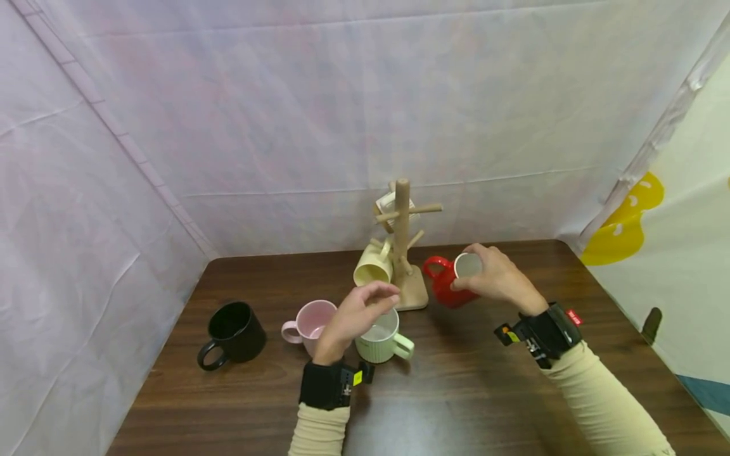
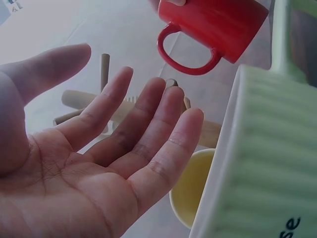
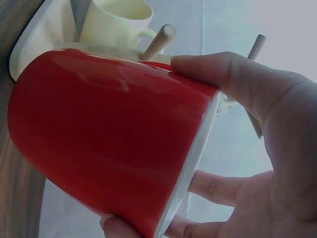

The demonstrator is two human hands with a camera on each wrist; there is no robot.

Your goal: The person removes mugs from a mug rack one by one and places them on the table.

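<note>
My right hand [image 1: 502,278] grips a red mug [image 1: 446,290] by its rim, thumb on one side and fingers on the other. Tilted, with its handle pointing left, the mug is held just right of a wooden mug tree [image 1: 402,228]. In the right wrist view, its red wall [image 3: 109,139] fills much of the picture. My left hand [image 1: 353,313] holds nothing; its fingers are loosely bent above a ribbed light green mug [image 1: 376,349]. A pale yellow mug [image 1: 372,269] hangs on a lower peg of the tree, and a white mug [image 1: 386,202] hangs higher, partly hidden behind the post.
A pink mug [image 1: 312,316], partly covered by my left hand, stands on the dark wooden table [image 1: 450,405]. Farther left is a black mug [image 1: 236,335] with its handle toward the front left. Pale cloth [image 1: 285,114] hangs behind the table.
</note>
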